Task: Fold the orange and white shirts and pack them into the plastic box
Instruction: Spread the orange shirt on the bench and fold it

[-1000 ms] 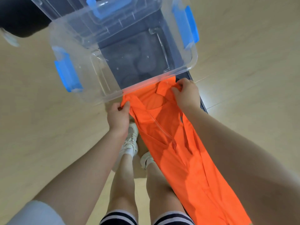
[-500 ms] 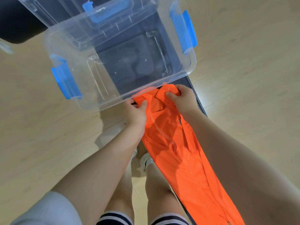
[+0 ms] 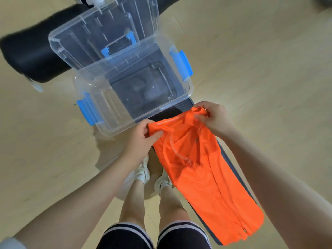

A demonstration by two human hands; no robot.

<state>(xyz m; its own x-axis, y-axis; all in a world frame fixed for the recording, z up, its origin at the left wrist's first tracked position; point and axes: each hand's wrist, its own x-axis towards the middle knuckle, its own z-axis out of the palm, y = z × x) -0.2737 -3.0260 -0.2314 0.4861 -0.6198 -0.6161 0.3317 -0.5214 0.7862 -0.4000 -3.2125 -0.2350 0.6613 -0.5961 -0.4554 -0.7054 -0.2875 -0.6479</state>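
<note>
Orange shirt point(image 3: 201, 169) is pinched at its shoulders by the left hand point(image 3: 142, 139) and right hand point(image 3: 212, 117), draped along the dark desk point(image 3: 233, 169) below the plastic box point(image 3: 125, 90). Even tension would keep folds square.

- The scene is bright and evenly lit, with soft, diffuse light.
- A soft shadow lies on the pale floor point(image 3: 45, 150) beneath the left hand point(image 3: 142, 139) and forearm, so the light perhaps comes from above.
- Faint white glare runs along the rim of the clear plastic box point(image 3: 179, 99).
- The orange shirt point(image 3: 206, 177) looks saturated, almost glowing.
- The wide-angle lens bends lines near the edges, stretching both forearms.
- The top corners look smeared and soft.
</note>
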